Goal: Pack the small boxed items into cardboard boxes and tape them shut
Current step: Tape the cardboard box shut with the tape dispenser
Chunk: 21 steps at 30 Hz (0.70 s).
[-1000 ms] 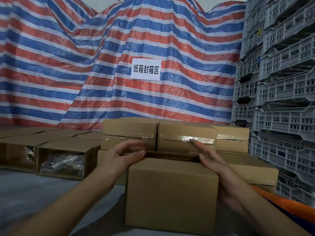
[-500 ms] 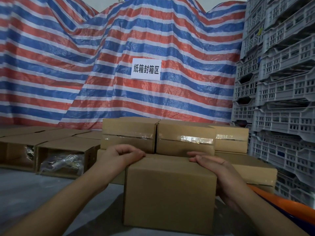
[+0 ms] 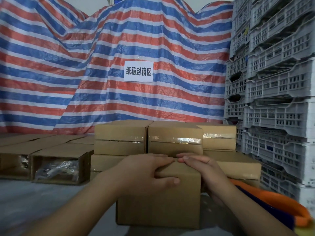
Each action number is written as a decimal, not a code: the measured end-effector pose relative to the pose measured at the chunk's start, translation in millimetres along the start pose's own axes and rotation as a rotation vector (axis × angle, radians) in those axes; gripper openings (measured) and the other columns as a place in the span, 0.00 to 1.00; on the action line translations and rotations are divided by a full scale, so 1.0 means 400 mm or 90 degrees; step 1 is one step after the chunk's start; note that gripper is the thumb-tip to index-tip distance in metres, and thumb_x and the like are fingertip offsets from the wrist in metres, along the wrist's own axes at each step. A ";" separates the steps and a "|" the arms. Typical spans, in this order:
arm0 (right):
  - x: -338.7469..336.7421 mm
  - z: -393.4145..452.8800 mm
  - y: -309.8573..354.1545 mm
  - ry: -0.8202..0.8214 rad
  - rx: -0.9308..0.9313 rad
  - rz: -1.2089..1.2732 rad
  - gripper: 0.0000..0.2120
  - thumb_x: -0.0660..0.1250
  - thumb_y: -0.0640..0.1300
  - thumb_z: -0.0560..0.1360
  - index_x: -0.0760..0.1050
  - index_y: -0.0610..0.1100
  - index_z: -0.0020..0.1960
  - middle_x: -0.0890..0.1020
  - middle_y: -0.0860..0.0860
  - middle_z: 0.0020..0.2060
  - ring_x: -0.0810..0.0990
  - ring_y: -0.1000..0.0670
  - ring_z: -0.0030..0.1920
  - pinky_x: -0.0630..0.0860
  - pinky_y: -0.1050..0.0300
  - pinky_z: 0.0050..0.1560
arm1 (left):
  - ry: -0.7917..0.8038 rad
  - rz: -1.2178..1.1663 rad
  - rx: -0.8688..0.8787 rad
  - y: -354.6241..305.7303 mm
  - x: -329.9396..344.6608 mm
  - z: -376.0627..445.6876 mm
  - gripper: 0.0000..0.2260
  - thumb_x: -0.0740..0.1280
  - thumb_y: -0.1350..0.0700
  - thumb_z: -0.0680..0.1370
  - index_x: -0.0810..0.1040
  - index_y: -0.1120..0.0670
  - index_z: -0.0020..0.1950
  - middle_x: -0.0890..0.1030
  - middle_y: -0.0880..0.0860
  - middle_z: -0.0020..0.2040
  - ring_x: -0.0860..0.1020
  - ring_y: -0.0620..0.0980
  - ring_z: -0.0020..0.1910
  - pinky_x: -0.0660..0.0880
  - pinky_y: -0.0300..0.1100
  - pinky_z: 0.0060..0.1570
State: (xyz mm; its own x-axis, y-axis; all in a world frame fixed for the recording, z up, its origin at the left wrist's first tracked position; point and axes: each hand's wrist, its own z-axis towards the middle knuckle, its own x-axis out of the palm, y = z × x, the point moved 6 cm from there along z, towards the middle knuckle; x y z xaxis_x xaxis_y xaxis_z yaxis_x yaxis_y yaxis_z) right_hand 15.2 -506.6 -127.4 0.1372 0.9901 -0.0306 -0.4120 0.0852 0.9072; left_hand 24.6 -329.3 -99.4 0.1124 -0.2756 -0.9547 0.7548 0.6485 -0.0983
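Observation:
A plain cardboard box (image 3: 158,205) stands right in front of me on the grey surface, its top flaps folded down. My left hand (image 3: 144,172) lies over the top front edge, fingers on the top and thumb clamped against the front face. My right hand (image 3: 202,169) reaches over the right top edge with straight fingers pressing on the top. The fingertips of both hands meet at the middle. The box's contents are hidden.
Taped boxes (image 3: 175,138) are stacked just behind it. At left, open-sided boxes (image 3: 58,167) show plastic-wrapped items. Grey plastic crates (image 3: 276,99) tower on the right. An orange handled object (image 3: 272,200) lies lower right. A striped tarp (image 3: 85,74) with a sign (image 3: 138,71) hangs behind.
The top opening has been closed. Both hands moved from the box's outer corners toward the middle, folding the flaps down until the fingertips meet.

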 end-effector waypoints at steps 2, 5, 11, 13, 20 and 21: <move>0.002 -0.001 0.001 0.002 0.007 -0.016 0.08 0.68 0.40 0.78 0.87 0.43 0.47 0.86 0.51 0.51 0.82 0.49 0.56 0.75 0.48 0.63 | 0.003 0.014 -0.016 0.006 0.006 0.000 0.31 0.55 0.25 0.72 0.54 0.30 0.74 0.64 0.34 0.73 0.67 0.36 0.64 0.64 0.35 0.54; -0.003 -0.008 0.031 0.014 -0.044 -0.149 0.09 0.66 0.44 0.81 0.85 0.49 0.55 0.84 0.54 0.57 0.80 0.59 0.57 0.73 0.64 0.63 | 0.022 0.020 -0.031 0.013 0.007 -0.001 0.32 0.55 0.26 0.72 0.54 0.31 0.75 0.60 0.35 0.76 0.65 0.40 0.70 0.63 0.38 0.59; -0.166 -0.080 0.087 -0.125 -0.009 -0.942 0.23 0.53 0.68 0.78 0.73 0.51 0.41 0.79 0.53 0.38 0.76 0.54 0.36 0.70 0.56 0.33 | 0.038 0.009 -0.056 0.006 0.002 -0.013 0.32 0.57 0.27 0.73 0.56 0.33 0.76 0.59 0.36 0.77 0.64 0.43 0.72 0.63 0.44 0.67; -0.223 -0.133 0.067 -0.134 0.061 -1.066 0.25 0.53 0.71 0.76 0.73 0.50 0.43 0.74 0.54 0.36 0.73 0.53 0.35 0.66 0.58 0.31 | 0.035 0.019 -0.059 -0.002 -0.004 -0.020 0.31 0.56 0.28 0.74 0.56 0.33 0.76 0.59 0.36 0.77 0.64 0.43 0.72 0.64 0.44 0.68; -0.288 -0.248 0.019 -0.165 0.076 -1.076 0.23 0.57 0.67 0.77 0.74 0.54 0.62 0.81 0.55 0.49 0.82 0.52 0.48 0.68 0.57 0.34 | 0.037 0.024 -0.064 -0.050 -0.014 -0.043 0.31 0.56 0.29 0.75 0.57 0.34 0.76 0.60 0.38 0.77 0.65 0.44 0.72 0.64 0.44 0.69; -0.287 -0.251 0.015 -0.164 0.078 -1.063 0.22 0.57 0.66 0.78 0.75 0.54 0.61 0.82 0.55 0.46 0.82 0.52 0.46 0.68 0.57 0.34 | 0.033 0.022 -0.062 -0.057 -0.015 -0.047 0.31 0.56 0.29 0.75 0.57 0.35 0.77 0.61 0.38 0.77 0.65 0.44 0.72 0.64 0.43 0.68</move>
State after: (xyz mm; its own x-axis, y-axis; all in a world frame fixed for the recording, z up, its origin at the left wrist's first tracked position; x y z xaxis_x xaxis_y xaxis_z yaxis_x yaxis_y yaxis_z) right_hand -93.5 -608.6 -160.3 0.4562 -0.2088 -0.8650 0.3889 0.9211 -0.0172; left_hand -5.4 -329.2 -96.8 0.1021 -0.2161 -0.9710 0.6845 0.7235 -0.0890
